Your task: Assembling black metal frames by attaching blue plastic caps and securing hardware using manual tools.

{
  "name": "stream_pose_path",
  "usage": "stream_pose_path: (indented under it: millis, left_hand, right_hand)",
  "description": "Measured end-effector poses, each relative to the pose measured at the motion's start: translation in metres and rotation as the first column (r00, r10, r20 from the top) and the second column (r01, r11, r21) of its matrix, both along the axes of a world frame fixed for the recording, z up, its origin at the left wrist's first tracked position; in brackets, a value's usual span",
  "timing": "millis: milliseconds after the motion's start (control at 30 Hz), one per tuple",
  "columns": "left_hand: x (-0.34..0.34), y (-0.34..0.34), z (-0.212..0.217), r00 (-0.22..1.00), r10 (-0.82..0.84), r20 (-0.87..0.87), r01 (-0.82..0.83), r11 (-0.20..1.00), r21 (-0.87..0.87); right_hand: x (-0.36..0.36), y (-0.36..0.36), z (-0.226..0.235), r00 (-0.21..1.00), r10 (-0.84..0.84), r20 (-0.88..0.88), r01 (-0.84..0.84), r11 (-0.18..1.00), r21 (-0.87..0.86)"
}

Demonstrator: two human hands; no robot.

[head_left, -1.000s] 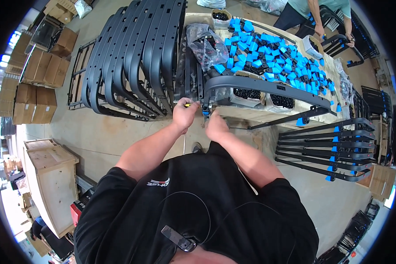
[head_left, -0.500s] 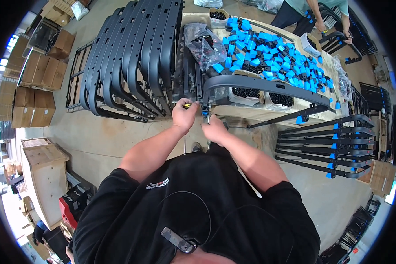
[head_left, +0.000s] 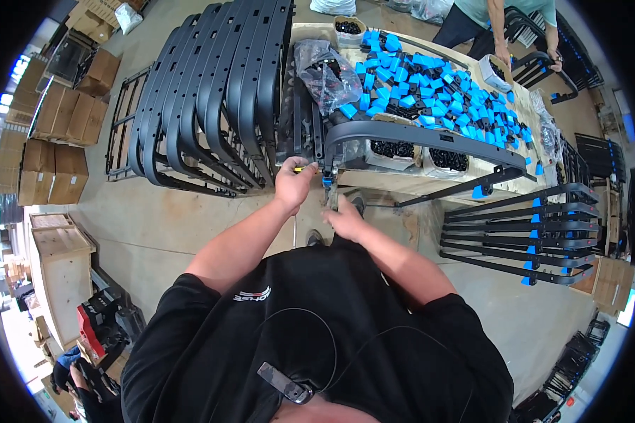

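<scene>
A dark grey tubular frame (head_left: 423, 134) lies across the near table edge, its curved corner in front of me. My left hand (head_left: 292, 187) is closed round a yellow-and-black handled tool (head_left: 300, 169), just left of that corner. A thin metal rod (head_left: 295, 231) shows below this hand. Under the frame's end sits a small blue piece (head_left: 327, 181), with a metal part (head_left: 333, 197) below it. My right hand (head_left: 344, 218) is at the lower end of this metal part, fingers curled; what they grip is partly hidden.
Many blue-and-black pieces (head_left: 430, 88) cover the table beside bins of black parts (head_left: 394, 149) and a plastic bag (head_left: 324, 74). Similar frames stand stacked at left (head_left: 212, 92) and right (head_left: 522, 236). A co-worker (head_left: 497, 25) stands at the far right. A wooden crate (head_left: 67, 282) stands at left.
My right hand has shifted slightly down toward me, along the metal part. My left hand stays nearly in place. The co-worker's hand has moved down to a white bin.
</scene>
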State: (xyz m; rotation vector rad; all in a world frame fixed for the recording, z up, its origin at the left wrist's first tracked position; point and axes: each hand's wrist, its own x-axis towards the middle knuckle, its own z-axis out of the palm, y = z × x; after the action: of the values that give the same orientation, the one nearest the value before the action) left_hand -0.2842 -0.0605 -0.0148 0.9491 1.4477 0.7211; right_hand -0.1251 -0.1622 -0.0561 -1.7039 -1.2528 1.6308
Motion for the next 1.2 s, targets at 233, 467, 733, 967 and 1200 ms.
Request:
stream_pose_path:
  millis: [233,467,733,967,1200]
  left_hand:
    - [-0.008,-0.054,0.018,0.969,0.04,-0.246,0.024,0.967,0.253]
    - [-0.014,-0.047,-0.057,0.866,-0.104,-0.488,0.238,0.946,0.221]
    - [-0.013,-0.04,-0.062,0.907,-0.191,-0.375,0.252,0.96,0.12]
    - [-0.006,-0.021,-0.039,0.995,0.096,0.005,-0.096,0.992,0.076]
    - [-0.025,-0.028,-0.033,0.988,0.068,-0.141,-0.069,0.998,-0.001]
  right_hand:
    - [-0.01,-0.003,0.01,0.98,0.005,0.198,-0.026,0.994,0.104]
    - [-0.017,0.001,0.027,0.955,0.048,0.291,-0.052,0.999,0.007]
    - [-0.01,0.007,0.012,0.989,-0.109,0.1,0.115,0.992,-0.057]
    - [0.015,0.009,0.018,0.704,-0.667,-0.246,0.622,0.745,-0.24]
    - [0.101,-0.066,0.029,0.657,-0.732,-0.181,0.68,0.679,-0.278]
